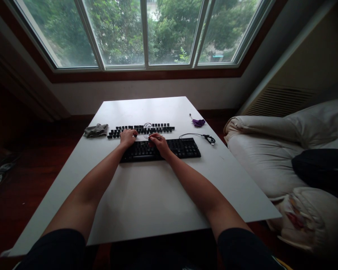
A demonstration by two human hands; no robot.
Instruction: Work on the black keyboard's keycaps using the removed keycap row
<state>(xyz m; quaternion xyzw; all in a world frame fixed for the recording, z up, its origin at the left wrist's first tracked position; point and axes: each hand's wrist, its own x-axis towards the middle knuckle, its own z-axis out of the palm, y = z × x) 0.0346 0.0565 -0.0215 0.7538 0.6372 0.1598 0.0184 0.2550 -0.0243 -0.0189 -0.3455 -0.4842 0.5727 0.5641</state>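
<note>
A black computer keyboard (186,147) lies on a white table, partly covered by my hands. Behind it, many loose black keycaps (165,129) are laid out in rows. My left hand (127,138) is at the keyboard's upper left, beside the rows, with thumb and fingers curled around a small dark piece that looks like a keycap (135,135). Over the middle of the keyboard, my right hand (160,144) pinches a thin wire tool (160,137). The tool's lower end is too small to make out against the keys.
A crumpled grey cloth (96,130) lies left of the keycaps. To the right are a purple brush-like item (198,122) and a bundled USB cable (210,139). A thin wire loop (147,125) rests among the keycaps. A pale sofa (250,157) stands beyond the table's right edge.
</note>
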